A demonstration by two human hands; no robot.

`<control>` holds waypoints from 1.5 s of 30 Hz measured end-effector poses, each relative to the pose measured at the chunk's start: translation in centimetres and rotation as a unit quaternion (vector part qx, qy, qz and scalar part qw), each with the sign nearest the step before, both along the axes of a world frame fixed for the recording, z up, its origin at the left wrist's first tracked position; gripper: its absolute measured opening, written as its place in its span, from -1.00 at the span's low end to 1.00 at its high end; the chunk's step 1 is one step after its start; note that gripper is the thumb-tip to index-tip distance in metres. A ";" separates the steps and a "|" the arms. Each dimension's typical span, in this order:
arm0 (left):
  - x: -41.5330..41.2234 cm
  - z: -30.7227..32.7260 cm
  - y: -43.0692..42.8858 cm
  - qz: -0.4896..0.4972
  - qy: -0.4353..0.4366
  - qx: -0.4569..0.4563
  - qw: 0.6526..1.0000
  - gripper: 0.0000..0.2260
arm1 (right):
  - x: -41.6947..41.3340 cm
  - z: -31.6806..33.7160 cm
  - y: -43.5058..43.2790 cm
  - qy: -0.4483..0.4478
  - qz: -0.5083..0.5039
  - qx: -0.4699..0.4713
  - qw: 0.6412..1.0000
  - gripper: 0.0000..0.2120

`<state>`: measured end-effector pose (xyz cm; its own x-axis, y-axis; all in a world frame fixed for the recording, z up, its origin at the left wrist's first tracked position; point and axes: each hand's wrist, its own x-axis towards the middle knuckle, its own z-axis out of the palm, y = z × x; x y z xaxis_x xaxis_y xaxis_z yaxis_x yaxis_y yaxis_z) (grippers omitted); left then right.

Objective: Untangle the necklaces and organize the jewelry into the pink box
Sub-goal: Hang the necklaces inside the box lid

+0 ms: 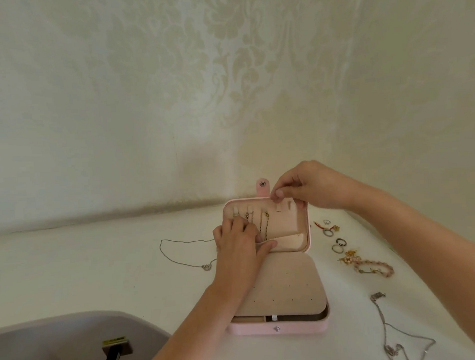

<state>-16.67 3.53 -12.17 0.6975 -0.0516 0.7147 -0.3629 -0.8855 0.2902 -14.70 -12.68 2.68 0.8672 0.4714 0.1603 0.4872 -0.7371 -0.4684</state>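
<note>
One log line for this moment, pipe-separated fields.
pink box lid: open, chains hung inside | left hand: on lid's left side, grip unclear | right hand: pinches lid top edge | loose: silver necklace, rings, tangled necklaces

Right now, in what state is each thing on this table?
Pink snap-clasp jewelry box: open, lid upright.
Gold-tone chains: hung inside lid.
Thin silver pendant necklace: loose, left of box.
Silver chains, front right: apparently tangled.
Metal rings: loose on white table.
Pink bead bracelet: loose on table.
Right grip: pinches lid's top edge.
Left grip: rests on lid lining.
</note>
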 end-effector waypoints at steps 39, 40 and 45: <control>-0.2 0.3 0.3 0.000 0.059 -0.001 0.998 -0.69 | 2.6 -0.9 1.1 -0.174 0.039 -0.073 0.981 -0.94; -0.1 0.3 0.2 0.001 0.058 -0.002 0.998 -0.70 | 2.7 -1.2 0.9 -0.183 0.047 -0.080 0.979 -0.95; 0.1 0.0 0.1 0.010 0.042 -0.008 0.999 -0.70 | 2.8 -2.6 0.5 -0.219 0.062 -0.073 0.971 -0.95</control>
